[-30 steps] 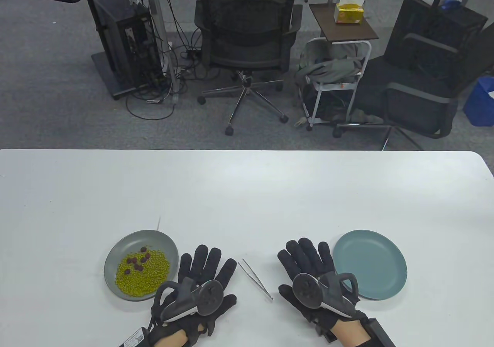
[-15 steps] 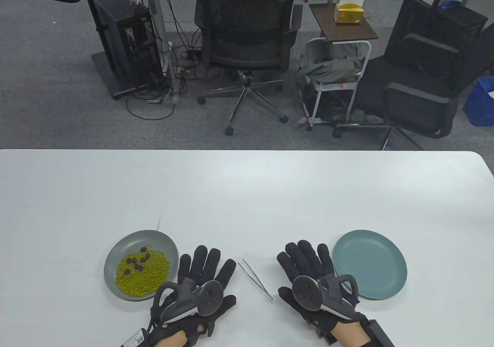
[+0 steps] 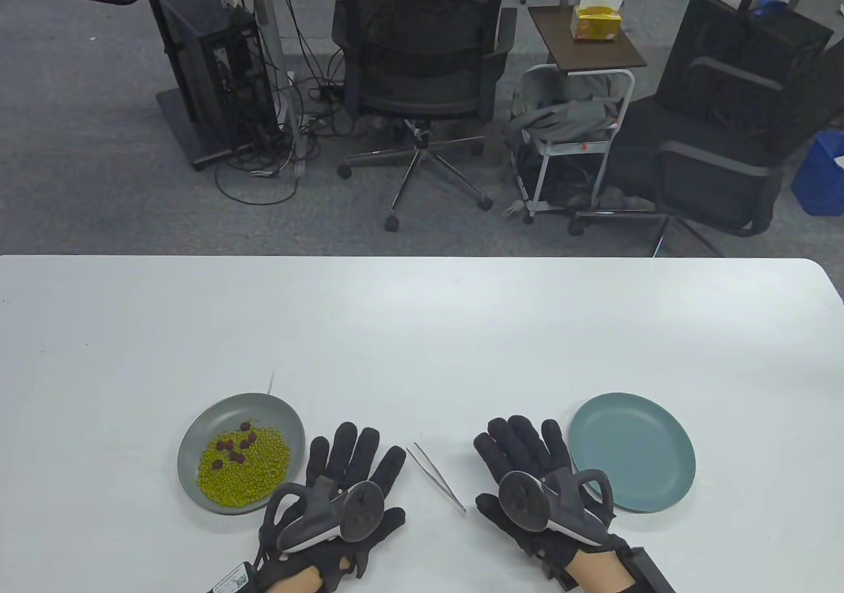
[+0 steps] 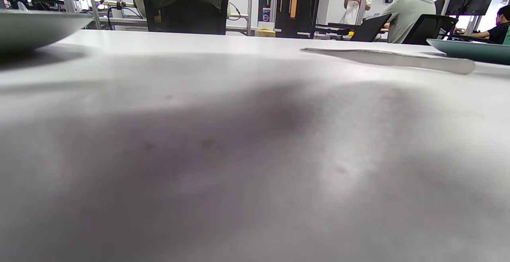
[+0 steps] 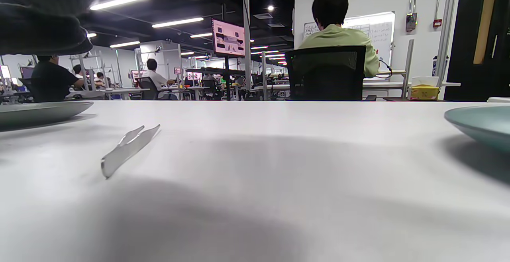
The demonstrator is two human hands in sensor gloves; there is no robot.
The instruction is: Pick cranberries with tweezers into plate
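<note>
Cranberries (image 3: 235,446): a small cluster of dark red pieces lying on top of a bed of green peas or beans (image 3: 244,468) in the grey plate (image 3: 198,431), at the near left of the white table (image 3: 422,329). Tweezers (image 3: 436,477): one pair, thin metal, lying flat on the table between the two hands and touching neither; long axis diagonal, far end toward the left, near end toward the right, with the near end closing to a single point just beside the right hand's thumb side. The right wrist view shows the two arms parted at the far end, so the joined end appears to be the near one. Blue plate (image 3: 633,451): the receiving dish by judgement, nothing in it, just right of the right hand. Left hand (image 3: 349,487): gloved, palm down on the table, fingers spread, gripping nothing; it lies just beside the grey plate's right rim. Right hand (image 3: 534,481): gloved, palm down, fingers spread and free, its outer edge close to or overlapping the blue plate's rim. Status: no picking begun; tool untouched. Relation for the coming move: both hands flank the tweezers closely, but the near end lies closest to the right hand, which would reach inward to its left to lift them, then cross past the left hand to reach the cranberries.
</note>
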